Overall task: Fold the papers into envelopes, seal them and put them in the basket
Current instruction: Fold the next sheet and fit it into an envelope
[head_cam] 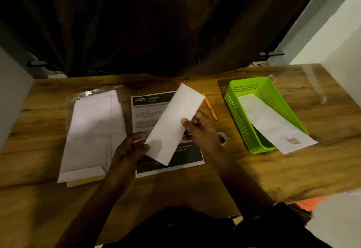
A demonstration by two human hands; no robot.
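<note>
Both hands hold a folded white paper (173, 124) tilted above the printed sheet (144, 109); left hand (129, 148) pinches its near end; right hand (199, 128) closes fingers on its right edge; green basket (234, 109) stands right of the sheet.

Body text on the printed sheet (144, 111) is too blurred to read; the held folded paper (173, 124) covers its middle. The stamp (292, 140) on the envelope (273, 122) in the green basket (240, 128) is indistinct. Both forearms leave the bottom edge.
</note>
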